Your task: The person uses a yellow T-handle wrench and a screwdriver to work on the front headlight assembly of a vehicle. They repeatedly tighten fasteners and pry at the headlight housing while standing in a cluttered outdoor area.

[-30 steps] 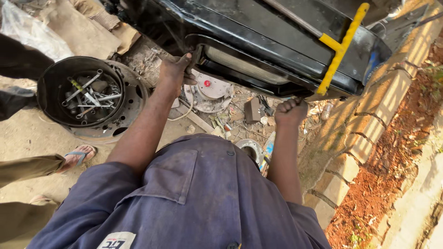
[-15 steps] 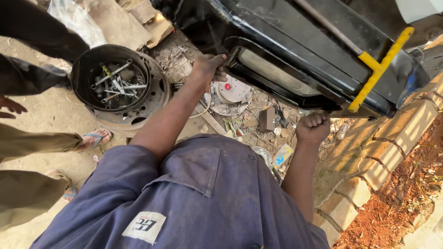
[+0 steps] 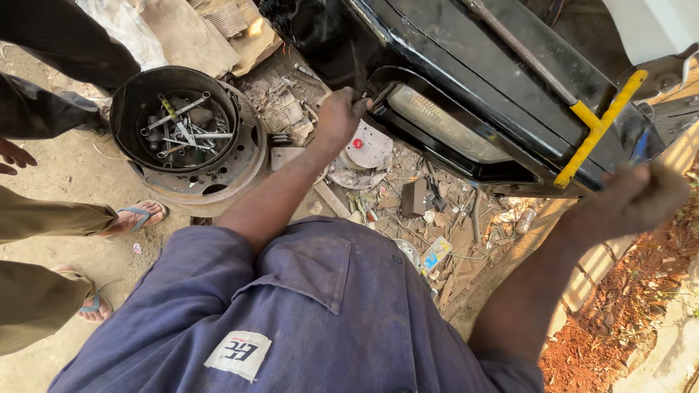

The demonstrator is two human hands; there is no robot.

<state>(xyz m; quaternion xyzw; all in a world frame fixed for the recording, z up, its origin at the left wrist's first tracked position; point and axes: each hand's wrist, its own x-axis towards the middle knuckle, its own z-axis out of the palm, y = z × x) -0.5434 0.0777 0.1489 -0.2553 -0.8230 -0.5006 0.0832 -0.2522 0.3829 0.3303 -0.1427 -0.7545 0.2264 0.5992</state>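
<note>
A black vehicle body panel [image 3: 466, 65] with a headlight [image 3: 444, 127] set in it hangs over the ground in front of me. My left hand [image 3: 338, 116] is closed on the rim of the headlight opening at its left corner. Below the lower end of a yellow T-shaped bar [image 3: 597, 131] on the panel's right side is my right hand [image 3: 633, 200]. It is blurred with curled fingers, and I cannot tell whether it holds anything. My blue work shirt [image 3: 306, 313] fills the lower middle.
A black tub of wrenches [image 3: 178, 124] sits in a rusty wheel rim [image 3: 240, 171] at left. Another person's legs and sandalled feet [image 3: 135, 215] stand at far left. Scrap and small parts [image 3: 415, 200] litter the ground under the panel. A brick kerb [image 3: 604, 262] and red soil lie right.
My right hand has left the panel's lower edge and swung out right toward the yellow bar's end. My left hand keeps its grip by the headlight. The view has shifted.
</note>
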